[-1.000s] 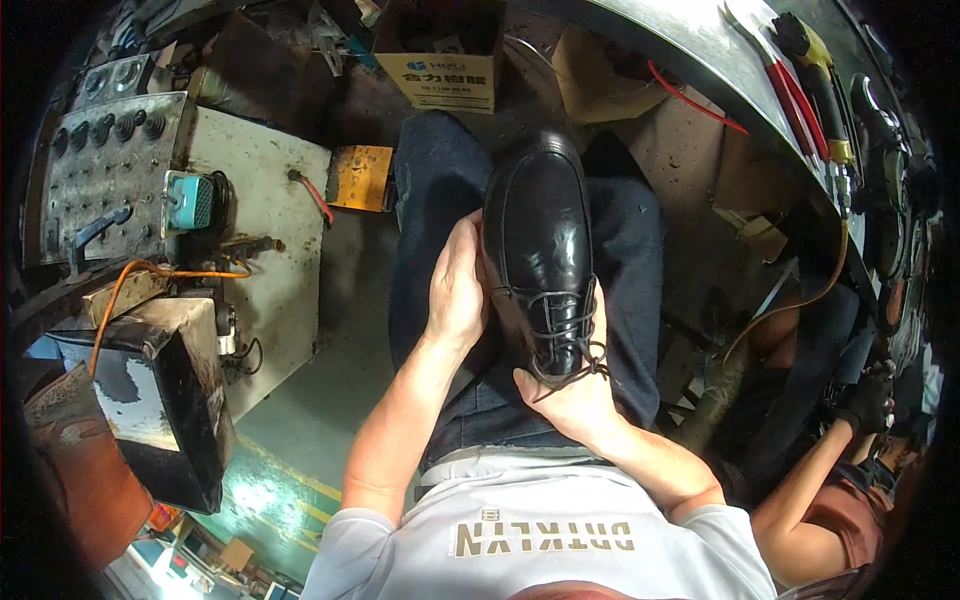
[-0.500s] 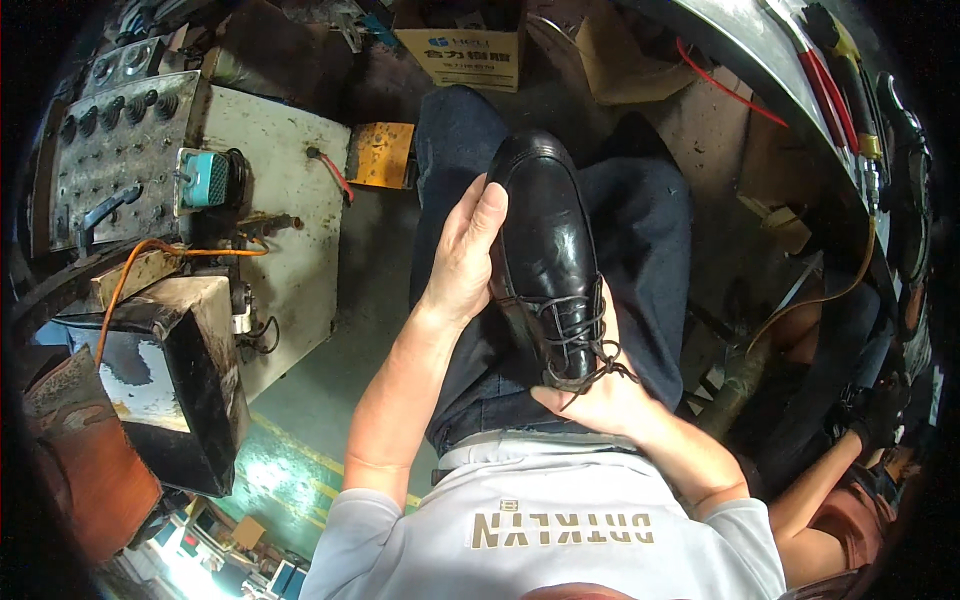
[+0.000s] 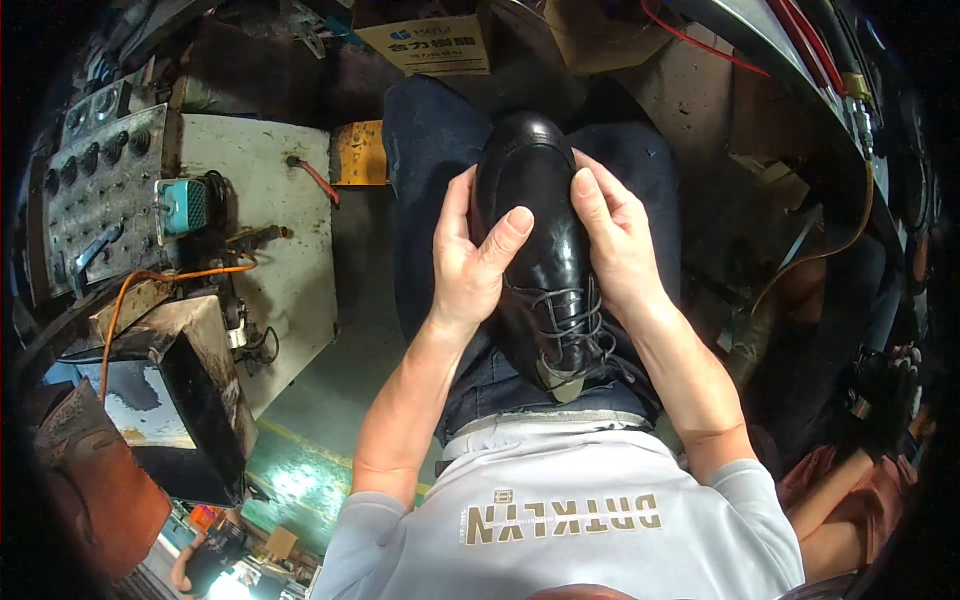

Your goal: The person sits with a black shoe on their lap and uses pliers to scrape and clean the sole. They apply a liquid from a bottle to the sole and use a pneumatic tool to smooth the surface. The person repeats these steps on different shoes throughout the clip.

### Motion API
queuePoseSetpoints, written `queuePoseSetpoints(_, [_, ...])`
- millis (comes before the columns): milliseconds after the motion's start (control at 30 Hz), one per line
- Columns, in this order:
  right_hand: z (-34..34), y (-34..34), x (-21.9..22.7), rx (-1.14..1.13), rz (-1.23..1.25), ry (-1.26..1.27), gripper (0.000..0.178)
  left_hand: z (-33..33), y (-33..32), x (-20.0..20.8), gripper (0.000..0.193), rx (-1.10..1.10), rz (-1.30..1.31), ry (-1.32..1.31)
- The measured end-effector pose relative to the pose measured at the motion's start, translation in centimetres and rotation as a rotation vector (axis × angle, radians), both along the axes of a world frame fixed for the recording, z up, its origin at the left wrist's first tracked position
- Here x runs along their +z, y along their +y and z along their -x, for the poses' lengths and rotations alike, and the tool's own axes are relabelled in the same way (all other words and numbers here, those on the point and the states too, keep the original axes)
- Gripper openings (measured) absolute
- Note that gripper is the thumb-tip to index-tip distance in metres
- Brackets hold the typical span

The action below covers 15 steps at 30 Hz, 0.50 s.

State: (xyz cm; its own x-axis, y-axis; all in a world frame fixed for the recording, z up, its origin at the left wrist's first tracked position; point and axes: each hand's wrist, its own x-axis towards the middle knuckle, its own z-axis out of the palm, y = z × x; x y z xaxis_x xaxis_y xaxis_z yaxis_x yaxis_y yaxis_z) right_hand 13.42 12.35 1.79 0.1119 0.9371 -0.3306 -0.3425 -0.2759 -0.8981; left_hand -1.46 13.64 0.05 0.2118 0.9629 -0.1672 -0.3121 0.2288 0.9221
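A black leather lace-up shoe lies over my lap, its toe pointing away from me and its laces tied at the near end. My left hand grips the left side of the forefoot, thumb pressed on the upper. On the opposite side my right hand holds the shoe near the toe, its thumb along the upper's edge. The fingers of both hands curl partly out of sight around the sides. The sole is hidden beneath.
To the left stands a worn machine with a knobbed control panel, a teal switch box and an orange cable. A cardboard box sits beyond my knees. At the right are a metal rim with hoses and another person's arm.
My right hand has moved from the heel end up to the right side of the forefoot. My left thumb now lies farther over the upper. The view has shifted slightly.
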Motion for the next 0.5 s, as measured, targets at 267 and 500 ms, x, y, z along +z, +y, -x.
queuePoseSetpoints(267, [-0.7, -0.4, 0.0, -0.055, 0.012, 0.042, 0.05, 0.3, 0.0, 0.2, 0.058, -0.058, -0.132, 0.088])
queuePoseSetpoints(500, [0.0, -0.7, 1.0, -0.042, 0.132, 0.241, 0.062, 0.4, -0.2, 0.0, 0.058, -0.022, -0.046, 0.001])
